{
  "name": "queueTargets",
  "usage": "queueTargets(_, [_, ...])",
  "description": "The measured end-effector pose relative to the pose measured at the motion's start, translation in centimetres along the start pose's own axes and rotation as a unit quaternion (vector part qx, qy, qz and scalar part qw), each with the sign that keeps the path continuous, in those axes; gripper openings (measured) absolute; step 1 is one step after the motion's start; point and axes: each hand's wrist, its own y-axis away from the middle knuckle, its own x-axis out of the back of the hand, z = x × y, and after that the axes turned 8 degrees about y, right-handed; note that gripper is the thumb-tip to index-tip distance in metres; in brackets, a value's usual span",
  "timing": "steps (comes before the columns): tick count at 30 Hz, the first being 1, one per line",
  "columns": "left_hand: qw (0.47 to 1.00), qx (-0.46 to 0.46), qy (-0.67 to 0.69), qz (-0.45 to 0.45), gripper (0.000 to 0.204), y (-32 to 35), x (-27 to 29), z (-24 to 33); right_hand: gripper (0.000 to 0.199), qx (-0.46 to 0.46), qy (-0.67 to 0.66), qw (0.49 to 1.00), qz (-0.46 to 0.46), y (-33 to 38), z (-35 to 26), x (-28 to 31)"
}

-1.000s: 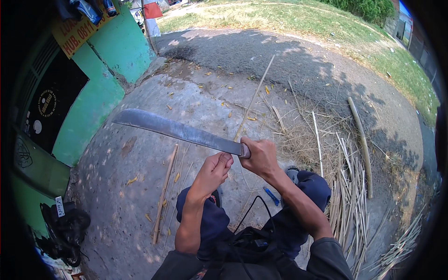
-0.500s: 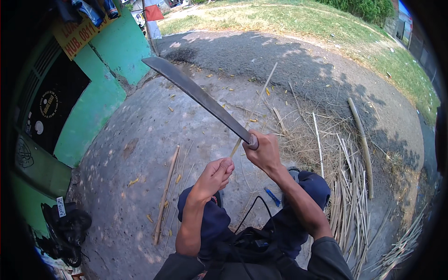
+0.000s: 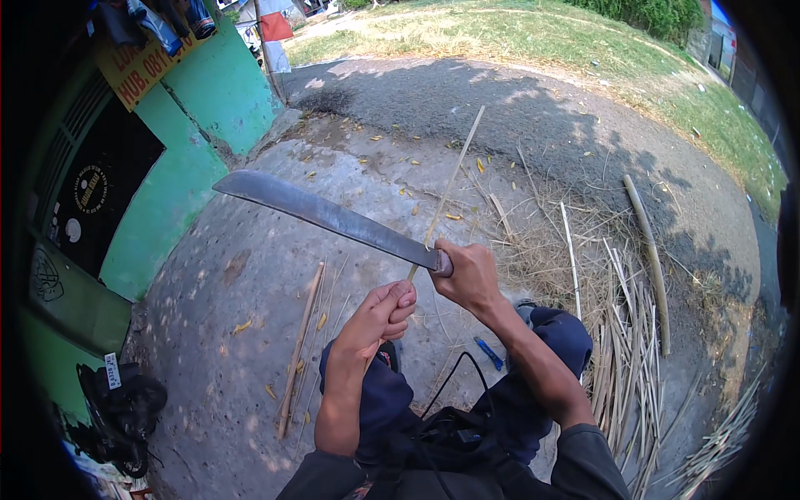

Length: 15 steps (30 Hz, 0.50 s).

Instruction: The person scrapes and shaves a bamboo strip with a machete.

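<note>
My right hand (image 3: pixel 467 273) grips the handle of a machete (image 3: pixel 333 220), whose long dark blade points to the upper left. A thin bamboo strip (image 3: pixel 454 173) runs away from me, its near end pinched in my closed left hand (image 3: pixel 384 315). Close to the handle, the blade crosses the strip just beyond my left fingers, and the two appear to touch. Both hands are held in front of my knees, above the concrete.
Split bamboo strips (image 3: pixel 629 367) lie piled at my right, by a thicker pole (image 3: pixel 648 258) and shavings. A blue cutter knife (image 3: pixel 488 353) lies between my feet. On the left are a bamboo stick (image 3: pixel 302 350), a green wall (image 3: pixel 150 225) and a black motorcycle part (image 3: pixel 121 417).
The machete's blade has swung lower, its tip dropping to the left, and its flat side now shows more. My left hand still holds the strip in nearly the same place.
</note>
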Motion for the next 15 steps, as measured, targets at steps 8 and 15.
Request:
queueTargets(8, [1.0, 0.004, -0.002, -0.005, 0.038, 0.7, 0.2, -0.3, 0.015, -0.01, 0.008, 1.0, 0.002, -0.2, 0.4, -0.1])
queueTargets(15, [1.0, 0.01, -0.011, -0.012, 0.039, 0.4, 0.4, 0.2, 0.012, 0.016, -0.031, 0.999, 0.008, 0.8, 0.1, -0.4])
